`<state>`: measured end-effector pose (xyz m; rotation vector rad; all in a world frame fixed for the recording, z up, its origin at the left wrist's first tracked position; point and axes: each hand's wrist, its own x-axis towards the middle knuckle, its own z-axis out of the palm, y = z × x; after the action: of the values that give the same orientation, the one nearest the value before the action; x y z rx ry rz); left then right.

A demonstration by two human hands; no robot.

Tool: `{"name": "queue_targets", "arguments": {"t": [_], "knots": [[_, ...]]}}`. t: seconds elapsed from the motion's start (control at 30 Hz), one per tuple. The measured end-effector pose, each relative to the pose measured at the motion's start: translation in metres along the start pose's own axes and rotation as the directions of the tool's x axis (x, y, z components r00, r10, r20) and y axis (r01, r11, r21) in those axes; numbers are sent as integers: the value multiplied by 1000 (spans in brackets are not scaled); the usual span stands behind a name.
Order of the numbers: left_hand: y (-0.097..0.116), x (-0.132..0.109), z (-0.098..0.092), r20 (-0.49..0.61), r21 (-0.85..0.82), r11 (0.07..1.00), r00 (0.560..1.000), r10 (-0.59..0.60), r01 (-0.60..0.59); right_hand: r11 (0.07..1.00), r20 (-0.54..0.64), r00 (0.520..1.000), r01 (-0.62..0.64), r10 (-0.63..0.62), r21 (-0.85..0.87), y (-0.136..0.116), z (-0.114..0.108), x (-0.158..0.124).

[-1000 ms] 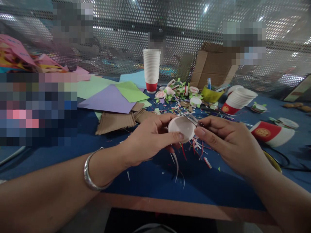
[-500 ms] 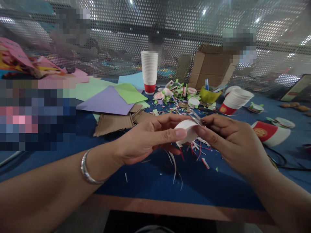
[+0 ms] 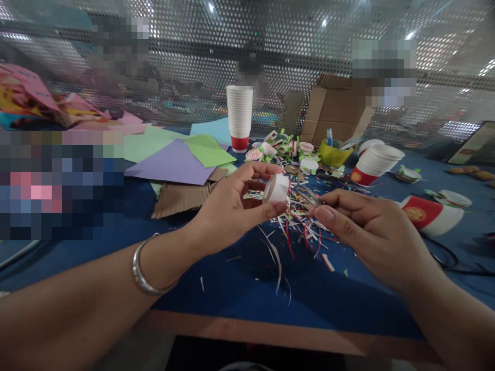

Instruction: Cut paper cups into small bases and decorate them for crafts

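Observation:
My left hand (image 3: pixel 228 211), a silver bangle on its wrist, holds a cut-off paper cup bottom (image 3: pixel 277 189) between thumb and fingers. This piece is a short white ring with a red edge, tilted on its side. To the right of it, apart from the cup bottom, my right hand (image 3: pixel 371 232) pinches a slim silver metal tool (image 3: pixel 308 196) pointing up and left. Its exact kind is unclear. Paper scraps (image 3: pixel 299 221) in white, red and green lie beneath both hands on the blue tabletop (image 3: pixel 240 288).
Behind my hands stand a tall stack of paper cups (image 3: pixel 240 121), decorated cup bottoms (image 3: pixel 286 147) and a yellow container (image 3: pixel 334 154). Coloured paper sheets (image 3: pixel 172 162) and cardboard (image 3: pixel 180 198) lie left. More cups (image 3: pixel 375 162) and a tipped cut cup (image 3: pixel 431 215) are right.
My left hand has drawn the cup bottom left, away from the metal tool, and turned it so its red edge shows. My right hand stays nearly in place.

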<state>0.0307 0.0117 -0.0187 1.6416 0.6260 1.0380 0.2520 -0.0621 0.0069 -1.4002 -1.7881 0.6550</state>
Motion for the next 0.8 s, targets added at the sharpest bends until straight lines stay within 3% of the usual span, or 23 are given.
{"name": "queue_targets", "arguments": {"t": [0.27,0.57,0.8], "knots": [[-2,-1,0,-30,59,994,995,90,-88,996,181,980,-83,88,-40,-1,0,3],[-5,-1,1,-20,119,985,991,130,-127,992,206,971,-111,122,-65,2,-1,2],[-4,-2,0,1,148,979,990,141,-139,994,215,973,-59,78,-92,1,-2,1]]}}
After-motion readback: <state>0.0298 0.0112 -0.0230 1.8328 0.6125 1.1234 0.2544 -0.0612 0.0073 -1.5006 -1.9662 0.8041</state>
